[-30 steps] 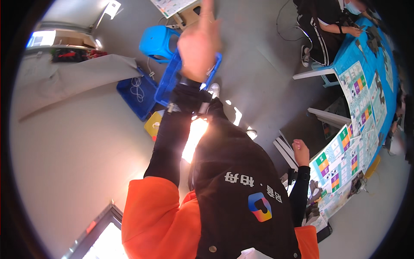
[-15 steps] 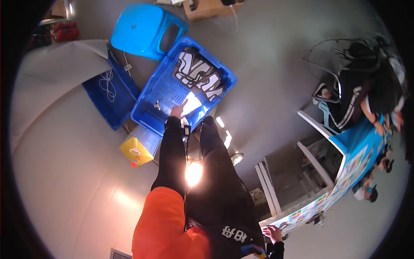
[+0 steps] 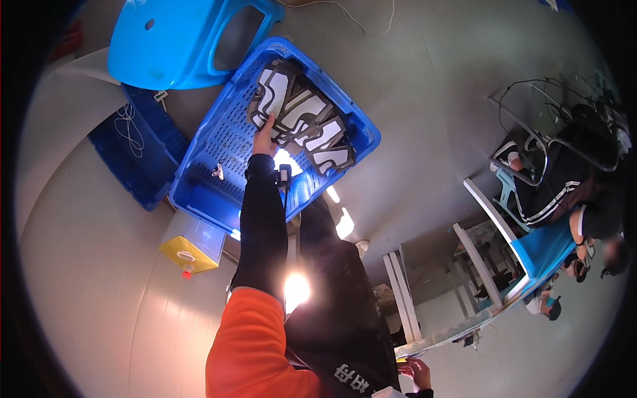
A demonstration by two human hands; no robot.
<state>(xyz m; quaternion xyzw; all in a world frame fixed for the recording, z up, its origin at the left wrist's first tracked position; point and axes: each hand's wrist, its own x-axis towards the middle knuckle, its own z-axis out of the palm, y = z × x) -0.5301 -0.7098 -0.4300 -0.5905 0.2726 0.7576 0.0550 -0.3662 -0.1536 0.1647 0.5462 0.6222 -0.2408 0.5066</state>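
My left hand (image 3: 264, 138) reaches into a blue plastic basket (image 3: 188, 156), with a finger stretched out at the near edge of a pile of flat black-and-white pieces (image 3: 302, 114). It looks open; its other fingers are partly hidden. A small pale item (image 3: 217, 172) lies on the basket floor to the left of my wrist. A bright, glaring patch shows just right of that wrist. At the lower right, my right hand (image 3: 417, 373) is beside the edge of a table (image 3: 451, 337), fingers bent but apart. A bit of yellow shows near its fingertips.
A bright blue stool (image 3: 156, 50) stands against the basket's far left side. Left of the basket is another blue crate (image 3: 136, 156) with a white cord (image 3: 128, 129). A clear container with a yellow end (image 3: 189, 255) sits nearer. People sit at the right.
My left hand has moved forward from the bright patch to the edge of the black-and-white pieces. The basket appears larger in view. My right hand's fingers have curled more.
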